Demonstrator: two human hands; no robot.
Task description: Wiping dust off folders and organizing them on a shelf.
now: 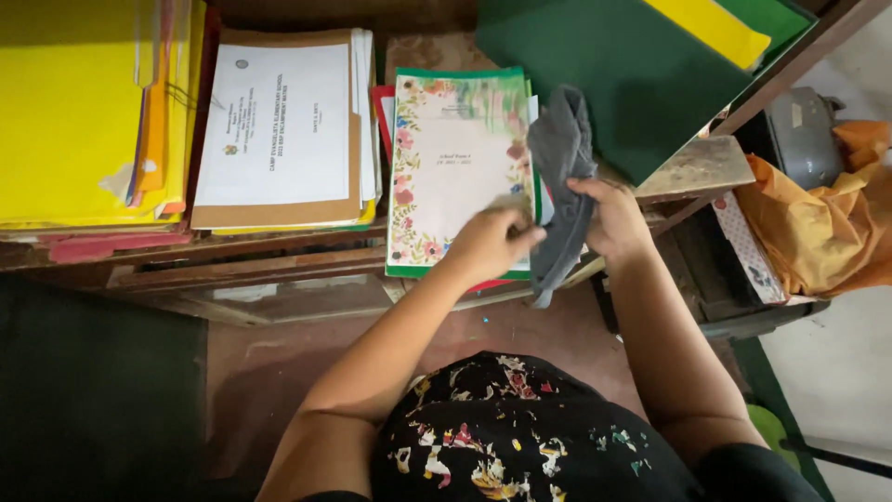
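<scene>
We see the right hand (613, 218) with its grip closed on a grey cloth (560, 177) hanging beside the floral booklet (455, 167); the left hand (491, 242) presses the booklet's corner on the bench (697, 167).

A grey cloth (560, 177) hung crumpled and limp, its upper end bunched over the right edge of a booklet (455, 167) and its lower end dangling past the shelf front. The booklet had a white cover with a green border and pink flower prints around a pale middle panel. It lay flat on top of a small stack, its near edge jutting out over the wooden shelf, between a paper pile and a green folder.
</scene>
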